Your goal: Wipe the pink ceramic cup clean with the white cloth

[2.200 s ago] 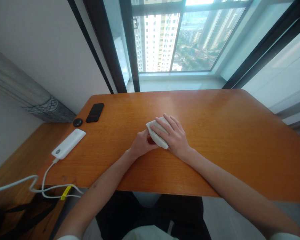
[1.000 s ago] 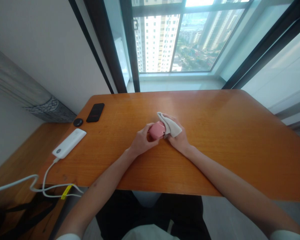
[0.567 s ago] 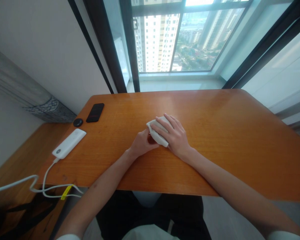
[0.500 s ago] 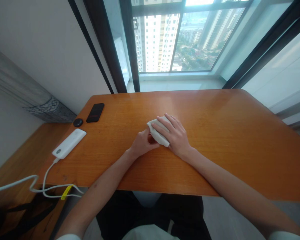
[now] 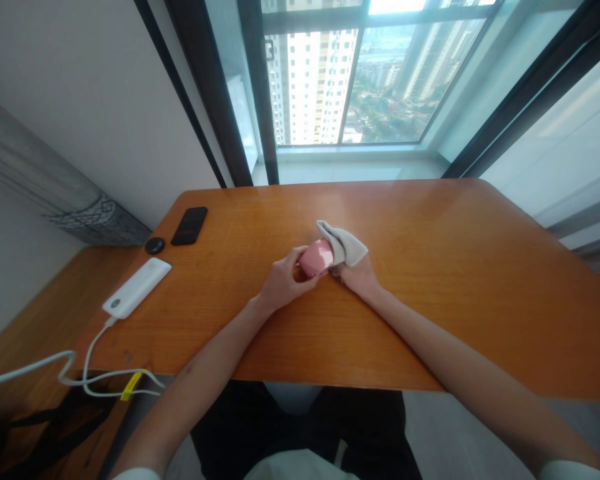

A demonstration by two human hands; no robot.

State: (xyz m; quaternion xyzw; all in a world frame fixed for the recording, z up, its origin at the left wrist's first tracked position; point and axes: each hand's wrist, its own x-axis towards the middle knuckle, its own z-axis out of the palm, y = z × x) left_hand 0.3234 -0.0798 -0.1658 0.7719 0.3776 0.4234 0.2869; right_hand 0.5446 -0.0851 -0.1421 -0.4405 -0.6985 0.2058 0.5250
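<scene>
A left hand [image 5: 283,287] clamps its fingers on a pink rounded case [image 5: 316,259] over an orange wooden counter [image 5: 420,320], a grey cloth [image 5: 344,244] hiding the right hand's [image 5: 359,279] fingers, as a white power bank [image 5: 137,287] and black phone [image 5: 189,225] lie near a high-rise window [image 5: 355,87].

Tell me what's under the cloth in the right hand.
The cloth covers the fingers of the right hand and presses against a pink rounded object held in the left hand. The covered fingers and any part of the object beneath the cloth cannot be seen.
</scene>
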